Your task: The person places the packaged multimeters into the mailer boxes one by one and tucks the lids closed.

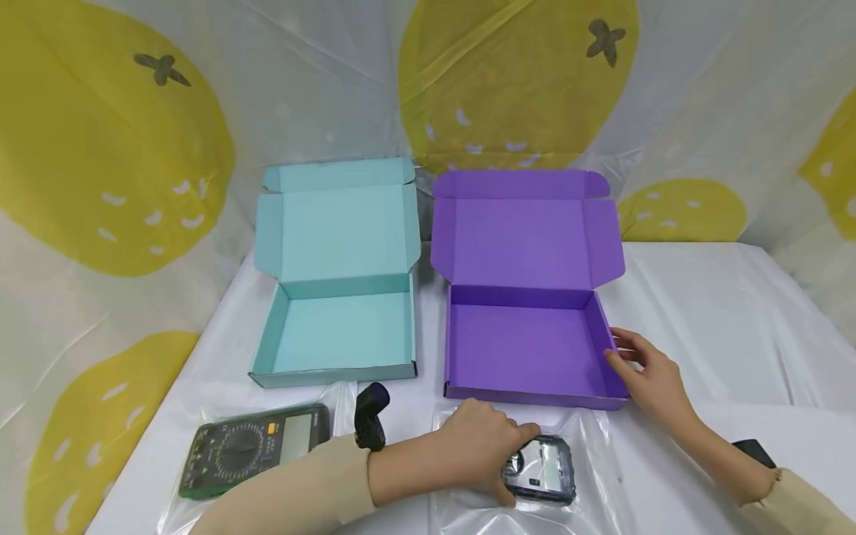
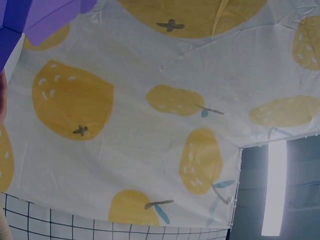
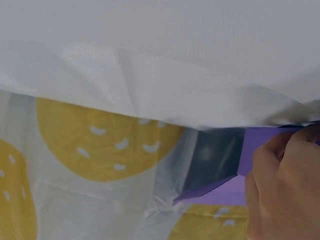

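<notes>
While the left hand (image 1: 468, 451) has its grip part-closed, thumb and fingers on opposite sides of the small multimeter (image 1: 547, 469), the right hand (image 1: 652, 379) pinches the right wall of the open purple box (image 1: 518, 349). Small multimeter: toward worktop (image 1: 709, 319) near edge, clear plastic (image 1: 595, 461) about it. Green multimeter (image 1: 250, 449): near left edge.

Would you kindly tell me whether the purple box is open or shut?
Open: the purple box has its lid raised, leaving its inside in view.
</notes>
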`<state>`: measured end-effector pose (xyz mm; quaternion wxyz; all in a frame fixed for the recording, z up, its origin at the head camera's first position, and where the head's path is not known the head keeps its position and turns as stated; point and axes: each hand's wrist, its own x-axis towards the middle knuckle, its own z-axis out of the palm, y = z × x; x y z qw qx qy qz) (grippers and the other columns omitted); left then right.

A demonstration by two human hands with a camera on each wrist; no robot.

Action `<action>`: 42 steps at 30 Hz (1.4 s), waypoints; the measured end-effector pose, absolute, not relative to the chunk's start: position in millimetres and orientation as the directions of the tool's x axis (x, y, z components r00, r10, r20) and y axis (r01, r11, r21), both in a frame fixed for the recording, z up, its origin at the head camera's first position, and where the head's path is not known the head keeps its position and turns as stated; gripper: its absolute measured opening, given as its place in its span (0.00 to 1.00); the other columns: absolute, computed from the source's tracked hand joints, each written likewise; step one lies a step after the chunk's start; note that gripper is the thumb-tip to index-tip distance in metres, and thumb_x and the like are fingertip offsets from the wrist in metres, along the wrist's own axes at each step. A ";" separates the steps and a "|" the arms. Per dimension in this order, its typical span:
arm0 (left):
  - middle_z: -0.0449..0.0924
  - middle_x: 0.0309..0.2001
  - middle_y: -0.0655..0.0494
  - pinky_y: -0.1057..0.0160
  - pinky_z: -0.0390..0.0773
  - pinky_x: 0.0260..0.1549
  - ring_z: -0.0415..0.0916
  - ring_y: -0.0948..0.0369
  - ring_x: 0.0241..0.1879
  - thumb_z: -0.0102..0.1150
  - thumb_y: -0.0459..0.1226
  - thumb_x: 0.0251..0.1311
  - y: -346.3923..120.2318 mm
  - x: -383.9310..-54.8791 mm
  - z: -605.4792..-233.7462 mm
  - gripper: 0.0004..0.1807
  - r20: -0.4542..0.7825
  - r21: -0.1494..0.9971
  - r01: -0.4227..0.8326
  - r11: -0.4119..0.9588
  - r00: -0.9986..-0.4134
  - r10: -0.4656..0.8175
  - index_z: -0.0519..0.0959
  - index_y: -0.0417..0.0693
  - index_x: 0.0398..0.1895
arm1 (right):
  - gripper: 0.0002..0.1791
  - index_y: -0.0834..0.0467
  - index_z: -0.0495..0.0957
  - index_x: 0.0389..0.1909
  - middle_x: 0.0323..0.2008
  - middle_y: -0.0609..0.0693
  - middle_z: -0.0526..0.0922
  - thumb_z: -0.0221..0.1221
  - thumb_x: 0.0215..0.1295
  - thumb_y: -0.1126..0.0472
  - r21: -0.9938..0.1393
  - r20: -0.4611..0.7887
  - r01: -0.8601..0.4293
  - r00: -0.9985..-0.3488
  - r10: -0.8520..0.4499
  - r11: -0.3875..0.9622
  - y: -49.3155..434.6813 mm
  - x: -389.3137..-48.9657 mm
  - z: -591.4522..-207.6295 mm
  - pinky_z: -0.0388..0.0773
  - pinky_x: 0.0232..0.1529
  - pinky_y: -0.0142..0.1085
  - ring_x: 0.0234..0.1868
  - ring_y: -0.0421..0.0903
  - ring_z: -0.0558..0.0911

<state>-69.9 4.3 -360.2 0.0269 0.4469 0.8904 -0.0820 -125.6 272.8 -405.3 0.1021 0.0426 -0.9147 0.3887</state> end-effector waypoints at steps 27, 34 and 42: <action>0.71 0.21 0.73 0.71 0.57 0.09 0.58 0.69 0.15 0.65 0.68 0.26 4.9 -71.9 -362.3 0.42 -0.126 -0.086 0.798 0.597 -0.603 0.788 0.69 0.64 0.51 | 0.21 0.61 0.70 0.56 0.42 0.16 0.64 0.54 0.63 0.58 -0.716 0.226 -0.172 -0.974 -0.008 0.677 271.8 -124.7 -408.3 0.66 0.33 0.13 0.37 0.14 0.68; 0.74 0.25 0.72 0.70 0.58 0.10 0.62 0.67 0.17 0.66 0.67 0.27 6.3 -70.1 -361.2 0.43 -0.164 -0.076 0.791 0.607 -0.610 0.775 0.69 0.65 0.53 | 0.21 0.61 0.70 0.57 0.48 0.44 0.77 0.54 0.63 0.58 -0.720 0.213 -0.155 -0.977 0.003 0.676 270.1 -122.8 -404.1 0.66 0.33 0.14 0.37 0.14 0.68; 0.73 0.23 0.71 0.70 0.58 0.10 0.63 0.68 0.17 0.65 0.68 0.27 7.0 -72.9 -360.7 0.36 -0.151 -0.083 0.794 0.602 -0.607 0.780 0.74 0.61 0.42 | 0.22 0.60 0.70 0.57 0.42 0.19 0.66 0.53 0.64 0.57 -0.731 0.197 -0.139 -0.980 0.012 0.668 271.2 -124.3 -406.1 0.66 0.34 0.13 0.36 0.15 0.69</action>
